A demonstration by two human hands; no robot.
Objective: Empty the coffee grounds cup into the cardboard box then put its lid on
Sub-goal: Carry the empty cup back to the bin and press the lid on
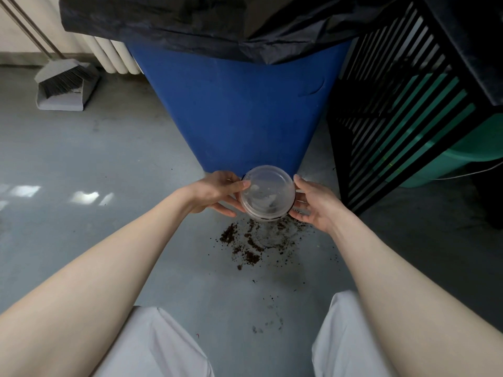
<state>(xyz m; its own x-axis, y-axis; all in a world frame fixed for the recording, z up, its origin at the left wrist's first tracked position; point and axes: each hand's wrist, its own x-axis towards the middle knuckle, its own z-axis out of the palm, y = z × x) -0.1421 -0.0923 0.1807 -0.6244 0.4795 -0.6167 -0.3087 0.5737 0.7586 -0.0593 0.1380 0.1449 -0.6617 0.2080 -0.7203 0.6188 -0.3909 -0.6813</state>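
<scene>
Cup (265,217) capped by cloudy translucent lid (267,192) — left hand (217,192) and right hand (315,204) clasp its sides.

Dim, cool daylight; window glare patches on floor (81,197) at 9 o'clock. Bin liner (217,20) at 12 underexposed. Wide-angle bending at edges, focus sharp centrally.

- The way forward is blocked by a blue bin (239,110), draped above by a black bag (206,20).
- The right side is closed off by a black slatted rack (402,104).
- Open grey floor (89,164) is left free to the left, as far as a dustpan and brush (65,85).
- The floor just below the lidded cup (268,193) is strewn with spilled coffee grounds (251,244).
</scene>
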